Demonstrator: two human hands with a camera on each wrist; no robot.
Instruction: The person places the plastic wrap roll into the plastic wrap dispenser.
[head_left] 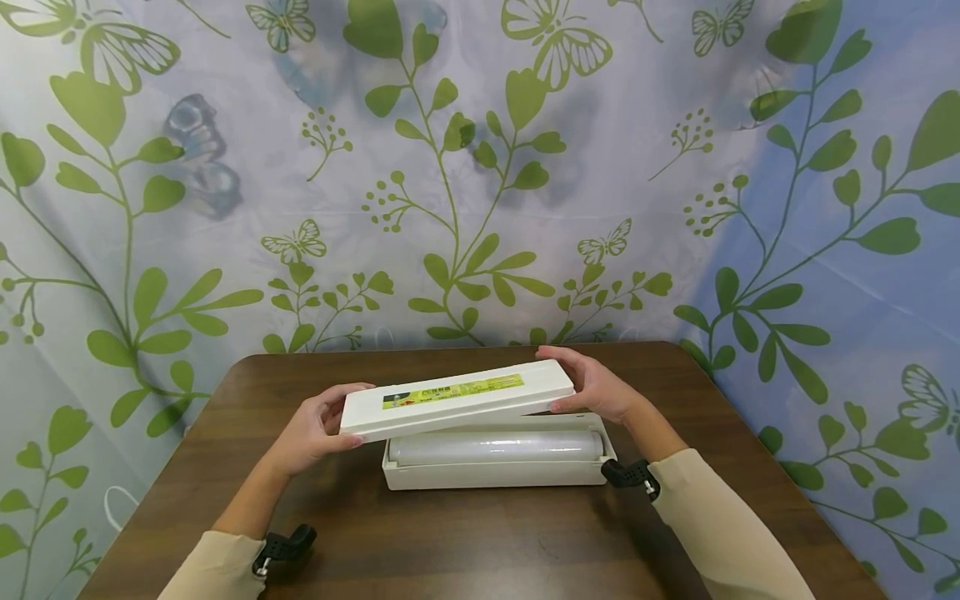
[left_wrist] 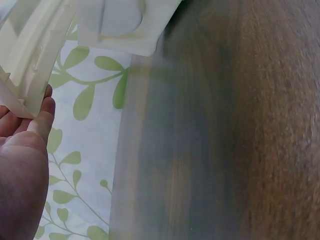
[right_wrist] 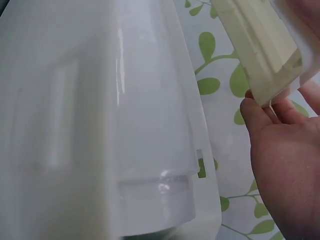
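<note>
Currently gripping the left end of a white lid (head_left: 442,414) with the left hand (head_left: 315,432), just left of the box base (head_left: 495,477). Held tilted above the box base, right end raised, with a yellow-green label (head_left: 453,392) on top. Inside the box base, a translucent roll (head_left: 495,447), laid lengthwise; beneath the box base, a brown table (head_left: 420,542). Pinching the lid's right end with the right hand (head_left: 596,390), near the right rear corner of the box base, well apart from the left.
</note>
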